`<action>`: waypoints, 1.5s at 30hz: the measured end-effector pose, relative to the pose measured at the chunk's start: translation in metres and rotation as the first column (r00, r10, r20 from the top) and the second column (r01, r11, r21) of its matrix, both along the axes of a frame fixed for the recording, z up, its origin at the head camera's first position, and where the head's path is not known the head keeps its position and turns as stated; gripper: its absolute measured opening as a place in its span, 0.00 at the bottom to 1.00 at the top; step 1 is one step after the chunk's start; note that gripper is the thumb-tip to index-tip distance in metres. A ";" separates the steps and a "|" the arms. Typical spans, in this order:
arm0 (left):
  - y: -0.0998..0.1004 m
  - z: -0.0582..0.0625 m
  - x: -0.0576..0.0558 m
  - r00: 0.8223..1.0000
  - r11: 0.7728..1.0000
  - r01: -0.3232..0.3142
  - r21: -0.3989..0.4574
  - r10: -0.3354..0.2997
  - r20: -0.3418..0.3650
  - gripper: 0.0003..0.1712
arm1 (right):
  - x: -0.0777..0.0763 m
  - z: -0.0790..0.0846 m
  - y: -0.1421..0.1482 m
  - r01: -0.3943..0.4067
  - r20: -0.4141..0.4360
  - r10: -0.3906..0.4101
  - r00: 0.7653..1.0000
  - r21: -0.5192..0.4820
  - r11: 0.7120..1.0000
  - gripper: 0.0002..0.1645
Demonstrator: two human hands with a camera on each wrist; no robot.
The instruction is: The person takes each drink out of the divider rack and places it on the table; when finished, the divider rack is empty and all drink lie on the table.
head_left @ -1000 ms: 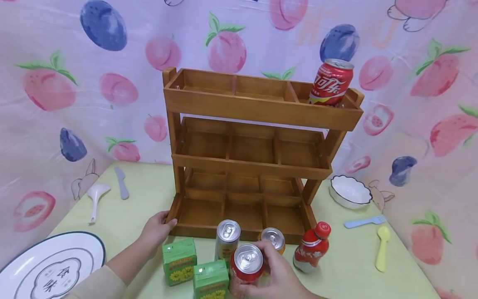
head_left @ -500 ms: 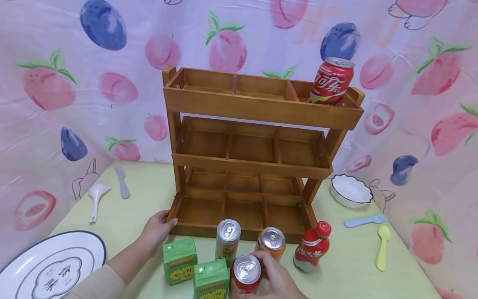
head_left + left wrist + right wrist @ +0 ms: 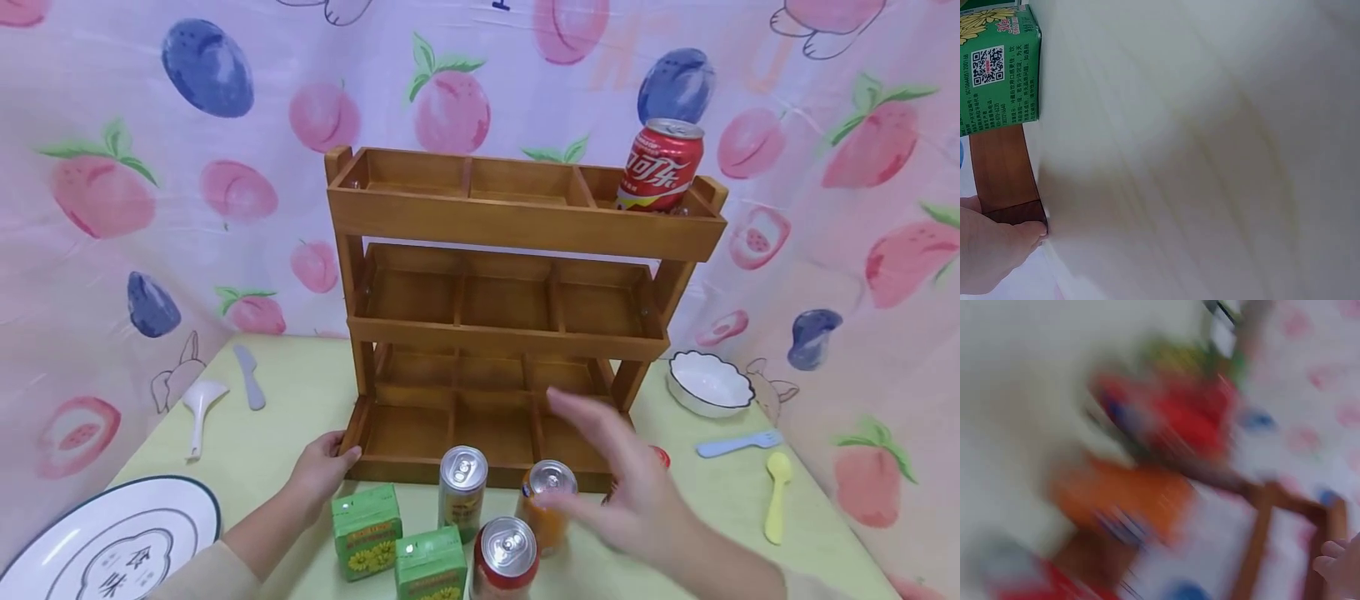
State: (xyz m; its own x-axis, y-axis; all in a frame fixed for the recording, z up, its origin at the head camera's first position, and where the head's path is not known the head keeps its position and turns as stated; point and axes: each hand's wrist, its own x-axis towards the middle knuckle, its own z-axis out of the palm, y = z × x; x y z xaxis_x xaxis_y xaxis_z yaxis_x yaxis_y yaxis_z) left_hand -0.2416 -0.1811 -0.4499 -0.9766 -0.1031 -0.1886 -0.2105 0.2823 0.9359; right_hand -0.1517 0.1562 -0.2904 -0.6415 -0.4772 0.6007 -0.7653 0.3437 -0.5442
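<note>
My left hand (image 3: 318, 477) pinches the lower left corner of a three-tier wooden rack (image 3: 525, 225), its thumb on the rail. The left wrist view shows that thumb on the corner near a green drink carton (image 3: 1000, 75). My right hand (image 3: 637, 496), fingers spread and holding nothing, hovers around the orange can (image 3: 546, 525) and partly hides a red bottle (image 3: 662, 456). Before the rack stand a tall silver-topped can (image 3: 462, 496), a red can (image 3: 507, 550) and two green cartons (image 3: 367, 533). A red cola can (image 3: 660, 167) sits in the top tier's right compartment.
On the left lie an oval plate (image 3: 45, 542), a white ladle (image 3: 198, 417) and a grey-blue toy knife (image 3: 250, 377). To the right are a scalloped bowl (image 3: 708, 385), a blue fork (image 3: 738, 444) and a yellow spoon (image 3: 777, 500). The right wrist view is blurred.
My right hand has let go of the red can, which stays on the table, and has moved up and right with fingers spreading. My left hand keeps its grip on the rack.
</note>
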 end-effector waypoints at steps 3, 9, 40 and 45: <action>0.002 -0.001 0.001 1.000 1.000 -0.002 -0.005 0.002 0.004 0.29 | -0.016 0.062 0.009 0.036 -0.128 -0.050 0.990 -0.107 0.994 0.43; 0.002 -0.003 0.001 1.000 1.000 -0.010 -0.011 0.011 0.020 0.29 | -0.082 0.141 0.040 0.363 -0.041 -0.381 0.924 -0.221 0.905 0.44; 0.001 0.001 0.000 1.000 1.000 -0.012 -0.012 0.013 0.019 0.28 | -0.100 0.175 0.064 0.184 0.082 -0.171 0.982 -0.638 0.748 0.35; 0.000 0.002 0.001 1.000 1.000 -0.012 -0.005 0.012 0.020 0.29 | -0.058 0.120 0.065 0.154 0.171 -0.086 0.981 -0.438 0.886 0.32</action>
State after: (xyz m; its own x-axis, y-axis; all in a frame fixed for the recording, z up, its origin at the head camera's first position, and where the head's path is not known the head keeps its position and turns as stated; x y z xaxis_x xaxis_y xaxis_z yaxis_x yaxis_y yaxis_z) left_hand -0.2404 -0.1810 -0.4481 -0.9713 -0.1161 -0.2075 -0.2327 0.2843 0.9301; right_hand -0.2095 0.2212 -0.1702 -0.7717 -0.0935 0.6291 -0.6360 0.1220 -0.7620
